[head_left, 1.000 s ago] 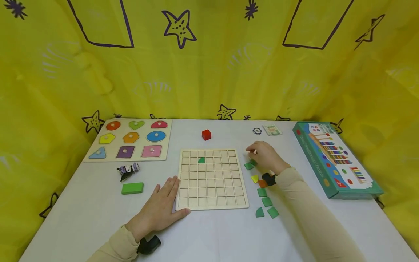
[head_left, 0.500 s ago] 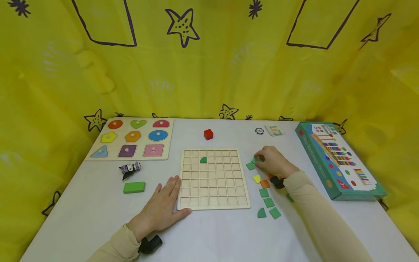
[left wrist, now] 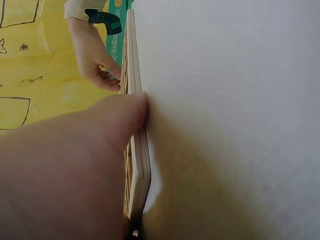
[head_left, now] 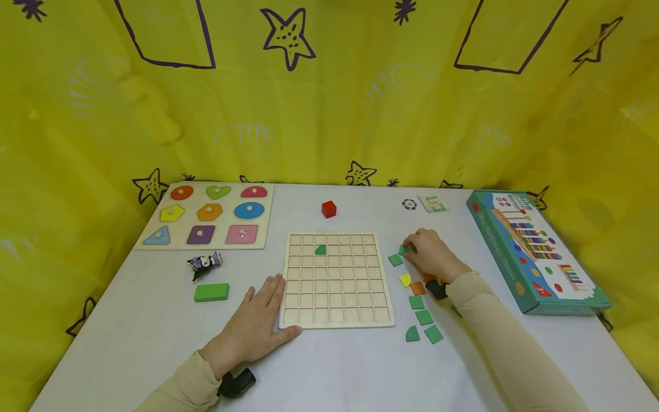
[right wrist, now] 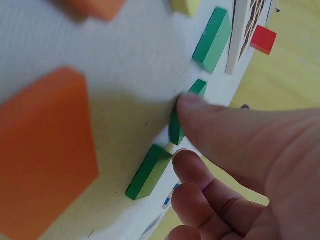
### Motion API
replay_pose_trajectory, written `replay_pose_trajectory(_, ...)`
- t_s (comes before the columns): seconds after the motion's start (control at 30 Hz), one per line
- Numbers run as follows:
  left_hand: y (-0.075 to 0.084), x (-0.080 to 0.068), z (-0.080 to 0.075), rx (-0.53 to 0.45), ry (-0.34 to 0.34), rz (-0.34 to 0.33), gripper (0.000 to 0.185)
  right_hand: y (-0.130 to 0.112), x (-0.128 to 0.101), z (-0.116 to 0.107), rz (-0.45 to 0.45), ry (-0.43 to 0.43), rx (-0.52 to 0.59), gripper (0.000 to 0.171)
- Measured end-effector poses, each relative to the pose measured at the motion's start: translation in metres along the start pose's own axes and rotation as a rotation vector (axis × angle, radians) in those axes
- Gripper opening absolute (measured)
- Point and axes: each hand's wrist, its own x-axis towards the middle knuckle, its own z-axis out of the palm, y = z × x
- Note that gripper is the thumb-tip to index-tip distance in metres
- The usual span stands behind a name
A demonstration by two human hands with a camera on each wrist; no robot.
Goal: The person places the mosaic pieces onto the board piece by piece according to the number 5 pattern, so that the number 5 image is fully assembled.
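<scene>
In the head view my left hand (head_left: 253, 323) lies flat with its fingertips on the left edge of a wooden grid board (head_left: 337, 280). Its thumb presses the front corner, and the left wrist view shows the thumb (left wrist: 132, 107) over the board's side. One green quarter-circle piece (head_left: 321, 250) sits in a far cell of the grid. Right of the board, my right hand (head_left: 432, 252) pinches a small green tile (right wrist: 176, 125) between thumb and index finger, the index partly hidden. Another green tile (right wrist: 150, 172) lies by its curled fingers, and a third green tile (head_left: 395, 260) is just nearer the board.
Yellow (head_left: 405, 280), orange (head_left: 417, 288) and several green pieces (head_left: 424, 317) lie below the right hand. A green game box (head_left: 538, 252) stands at right; a red cube (head_left: 329, 209) sits behind the board. At left are a shape puzzle (head_left: 221, 216), hair clip (head_left: 205, 263) and green block (head_left: 211, 292).
My right hand has shifted right and slightly nearer, and its fingers have come down onto the green tile. My left hand has stayed on the board.
</scene>
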Motion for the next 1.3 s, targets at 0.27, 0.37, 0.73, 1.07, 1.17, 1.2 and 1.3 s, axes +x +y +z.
replay_pose_trajectory(0.27,-0.002,0.001,0.000,0.001,-0.007,-0.013,0.097,-0.005,-0.001,0.003,-0.017,0.017,-0.037,0.020)
replay_pose_trajectory(0.37,-0.002,0.001,0.000,-0.002,-0.014,-0.015,0.097,-0.009,-0.001,0.001,-0.002,0.013,0.006,0.022)
replay_pose_trajectory(0.73,-0.002,-0.001,0.003,-0.008,-0.009,-0.003,0.096,-0.068,0.023,0.005,-0.136,0.068,0.230,0.032)
replay_pose_trajectory(1.07,0.000,0.000,0.004,0.003,-0.006,-0.008,0.097,-0.111,0.057,0.033,-0.284,-0.012,0.075,0.023)
replay_pose_trajectory(1.17,0.000,0.000,0.003,0.004,-0.004,-0.003,0.097,-0.115,0.063,0.037,-0.286,-0.015,0.038,0.014)
replay_pose_trajectory(1.2,0.000,0.000,0.003,0.005,-0.003,-0.002,0.097,-0.116,0.064,0.038,-0.286,-0.013,0.025,0.011)
replay_pose_trajectory(1.3,0.000,0.000,0.002,0.012,0.004,0.001,0.097,-0.118,0.065,0.040,-0.296,0.002,-0.013,0.006)
